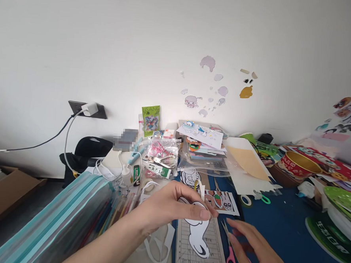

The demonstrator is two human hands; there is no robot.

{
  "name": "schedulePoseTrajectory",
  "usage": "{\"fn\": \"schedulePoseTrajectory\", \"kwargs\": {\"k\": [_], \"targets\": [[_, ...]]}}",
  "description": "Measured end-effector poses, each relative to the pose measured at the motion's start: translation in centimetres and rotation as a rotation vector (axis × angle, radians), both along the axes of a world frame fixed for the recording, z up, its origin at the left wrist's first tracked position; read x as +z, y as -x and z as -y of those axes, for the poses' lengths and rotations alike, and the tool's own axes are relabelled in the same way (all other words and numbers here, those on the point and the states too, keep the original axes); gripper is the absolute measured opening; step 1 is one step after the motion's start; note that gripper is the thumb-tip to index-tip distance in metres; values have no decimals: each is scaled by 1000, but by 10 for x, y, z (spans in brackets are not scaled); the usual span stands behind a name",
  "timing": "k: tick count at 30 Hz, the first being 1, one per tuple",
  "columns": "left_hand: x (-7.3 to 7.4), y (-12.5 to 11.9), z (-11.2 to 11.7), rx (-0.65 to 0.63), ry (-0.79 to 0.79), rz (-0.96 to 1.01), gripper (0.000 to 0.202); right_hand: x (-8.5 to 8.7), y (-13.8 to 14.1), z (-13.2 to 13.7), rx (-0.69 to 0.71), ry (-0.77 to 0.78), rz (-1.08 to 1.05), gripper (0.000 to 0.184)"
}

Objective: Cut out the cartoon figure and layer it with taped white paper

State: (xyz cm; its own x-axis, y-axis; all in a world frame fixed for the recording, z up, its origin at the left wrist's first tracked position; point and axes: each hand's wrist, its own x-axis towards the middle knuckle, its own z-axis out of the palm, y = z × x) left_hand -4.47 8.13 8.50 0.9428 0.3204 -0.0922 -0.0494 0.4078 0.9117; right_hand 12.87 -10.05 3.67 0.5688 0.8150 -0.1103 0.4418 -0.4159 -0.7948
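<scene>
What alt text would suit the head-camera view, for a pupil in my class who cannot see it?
A person's left hand partly covers a white cartoon figure over a lined sheet, while the right hand is beside pink-handled scissors. A cluttered blue tabletop meets a pale wall dotted with small shapes.

Head view, forward and down

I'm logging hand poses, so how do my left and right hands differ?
The left hand seems to pinch the white paper cutout; the right hand is open. The left hand covers part of it; the right hand is by the pink-handled scissors. Both are bare.
</scene>
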Motion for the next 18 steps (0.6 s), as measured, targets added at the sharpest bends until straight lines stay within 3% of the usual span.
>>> {"fn": "schedulePoseTrajectory", "kwargs": {"k": [3, 6, 9, 13, 18], "targets": [[2, 0, -1, -6, 4, 10, 8, 38, 23, -33, 102, -212, -120, 37], [7, 1, -3, 53, 13, 5, 17, 59, 35, -70, 268, -323, -363, 38], [11, 3, -6, 180, 8, 12, 24, 63, 36, -106, 374, -352, -636, 36], [12, 8, -15, 316, -27, 86, 17, 63, 38, -140, 414, -352, -866, 31], [15, 15, -27, 455, 199, 237, 19, 71, 35, -148, 247, -697, -1006, 22]]}}
